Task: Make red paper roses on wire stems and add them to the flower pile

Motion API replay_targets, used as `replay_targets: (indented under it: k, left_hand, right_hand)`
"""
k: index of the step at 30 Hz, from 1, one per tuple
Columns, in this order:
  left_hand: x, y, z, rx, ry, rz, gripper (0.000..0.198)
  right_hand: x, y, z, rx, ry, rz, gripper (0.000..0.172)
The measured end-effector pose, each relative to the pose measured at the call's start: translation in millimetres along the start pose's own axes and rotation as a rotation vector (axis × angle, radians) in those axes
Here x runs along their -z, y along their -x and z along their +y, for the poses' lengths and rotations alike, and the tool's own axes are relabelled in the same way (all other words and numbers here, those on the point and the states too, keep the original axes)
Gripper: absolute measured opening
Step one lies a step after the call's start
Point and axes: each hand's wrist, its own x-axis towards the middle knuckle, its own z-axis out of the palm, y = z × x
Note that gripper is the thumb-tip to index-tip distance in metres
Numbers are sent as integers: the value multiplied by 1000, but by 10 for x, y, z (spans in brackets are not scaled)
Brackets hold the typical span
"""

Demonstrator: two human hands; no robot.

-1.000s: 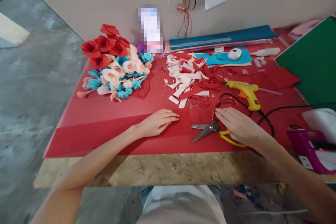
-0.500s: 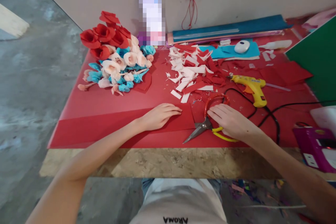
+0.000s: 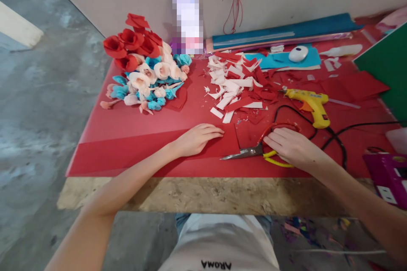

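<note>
My left hand (image 3: 201, 137) lies flat on a long strip of red paper (image 3: 117, 149), near the strip's right end, fingers stretched out. In my right hand (image 3: 288, 145) is a pair of scissors (image 3: 244, 153) with one red and one yellow handle loop. The blades look nearly together and point left, their tip just below my left hand, at the strip's lower edge. Part of the handles is hidden behind my right fingers.
Behind my hands lies a pile of white and red paper scraps (image 3: 233, 82). Paper flowers (image 3: 140, 72) are heaped at back left. A yellow glue gun (image 3: 313, 103) with a black cord rests at right. A blurred upright screen (image 3: 187, 21) leans against the wall.
The scissors have turned from slanting down-left to nearly level, and their blades look closer together. My left hand stays in place on the red paper. The view has shifted slightly.
</note>
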Motion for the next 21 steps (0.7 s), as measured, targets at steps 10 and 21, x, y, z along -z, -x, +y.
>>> replay_targets:
  k: [10, 21]
  left_hand:
    - [-6, 0, -2, -12, -3, 6, 41]
    - [1, -6, 10, -14, -3, 4, 43]
  right_hand:
    - [-140, 26, -118, -83, 128, -53, 36]
    - [-82, -193, -182, -19, 44, -55, 32]
